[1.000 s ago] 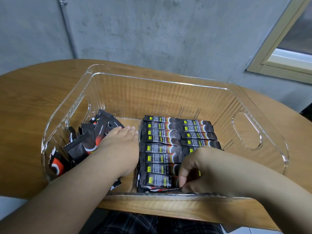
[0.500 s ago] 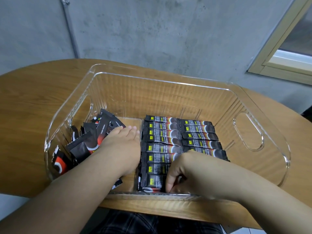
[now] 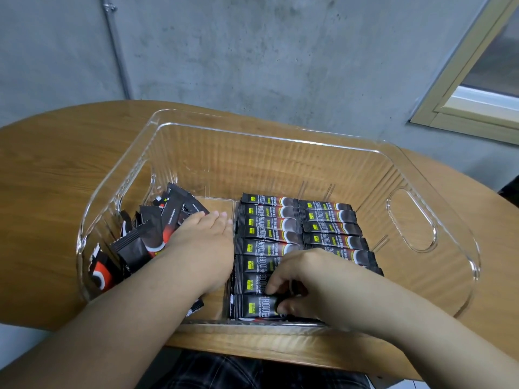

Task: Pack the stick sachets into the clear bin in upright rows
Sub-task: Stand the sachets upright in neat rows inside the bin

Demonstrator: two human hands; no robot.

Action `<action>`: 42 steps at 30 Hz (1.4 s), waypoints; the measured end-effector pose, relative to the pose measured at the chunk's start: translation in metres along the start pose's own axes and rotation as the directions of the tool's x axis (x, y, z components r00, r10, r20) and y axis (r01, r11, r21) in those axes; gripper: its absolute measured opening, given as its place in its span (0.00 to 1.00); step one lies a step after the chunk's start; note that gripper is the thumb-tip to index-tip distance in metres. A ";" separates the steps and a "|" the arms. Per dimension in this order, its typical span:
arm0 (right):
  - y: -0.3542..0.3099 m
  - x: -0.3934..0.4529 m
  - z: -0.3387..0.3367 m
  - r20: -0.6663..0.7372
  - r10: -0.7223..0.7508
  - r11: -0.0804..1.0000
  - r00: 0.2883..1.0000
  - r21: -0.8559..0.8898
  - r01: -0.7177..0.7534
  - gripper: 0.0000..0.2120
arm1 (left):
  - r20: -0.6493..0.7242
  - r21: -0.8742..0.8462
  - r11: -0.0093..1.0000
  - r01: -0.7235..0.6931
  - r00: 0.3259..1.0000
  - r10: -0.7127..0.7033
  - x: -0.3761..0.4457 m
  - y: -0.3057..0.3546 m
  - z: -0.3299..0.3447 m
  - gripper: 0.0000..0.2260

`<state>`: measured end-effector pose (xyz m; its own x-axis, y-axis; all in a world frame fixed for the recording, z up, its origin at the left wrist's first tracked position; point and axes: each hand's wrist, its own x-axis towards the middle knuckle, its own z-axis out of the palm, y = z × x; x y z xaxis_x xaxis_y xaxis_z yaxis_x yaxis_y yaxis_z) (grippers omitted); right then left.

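Clear bin [image 3: 438, 164] on desk [image 3: 56, 169]. Right hand [image 3: 306, 279] curled, pinching nearest sachet [image 3: 254, 306] at bin's near wall, prob. seating it into rows [image 3: 295, 226]. Left hand [image 3: 202, 248] flat, fingers straight, holding back loose pile [image 3: 146, 237] by bin's left wall.

Black stick sachets [image 3: 283, 226] in two neat rows inside clear bin [image 3: 438, 169]; loose heap [image 3: 146, 237] left.
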<state>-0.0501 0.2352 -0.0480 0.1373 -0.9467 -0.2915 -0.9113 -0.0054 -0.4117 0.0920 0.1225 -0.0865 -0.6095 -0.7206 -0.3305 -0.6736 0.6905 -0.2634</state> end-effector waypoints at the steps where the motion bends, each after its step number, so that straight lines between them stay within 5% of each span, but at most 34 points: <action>1: 0.000 0.000 0.001 -0.005 -0.005 1.000 1.000 0.003 0.005 0.11 | 0.001 0.000 1.000 0.000 1.000 0.000 0.000 0.000 0.000 0.27; 11: 0.009 -0.006 -0.006 -0.151 -0.001 1.000 0.989 0.026 0.004 0.07 | 0.011 -0.027 1.000 0.004 1.000 -0.004 0.001 0.000 0.000 0.27; 21: 0.054 -0.029 -0.003 -0.490 0.178 0.982 0.853 0.036 -0.184 0.04 | -0.008 -0.050 0.999 -0.010 1.000 0.010 -0.003 -0.002 -0.002 0.27; 28: 0.060 -0.022 0.005 -0.551 0.184 0.966 0.814 -0.053 -0.255 0.09 | 0.021 0.027 0.994 -0.107 0.994 0.106 -0.011 -0.011 -0.016 0.25; 34: 0.030 0.014 -0.009 -0.428 0.056 0.980 0.902 -0.149 -0.131 0.13 | 0.130 0.127 0.977 -0.173 0.979 0.157 -0.017 -0.019 -0.035 0.26; 42: 0.044 0.028 -0.003 -0.498 0.093 0.994 0.862 -0.001 -0.108 0.11 | 0.266 0.163 0.957 -0.241 0.945 0.192 -0.025 -0.036 -0.055 0.29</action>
<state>-0.0873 0.2077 -0.0717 -0.1601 -0.9771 0.1401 -0.9211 0.0968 -0.3772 0.1091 0.1125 -0.0191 -0.5943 -0.5313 -0.6037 -0.4296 0.8444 -0.3201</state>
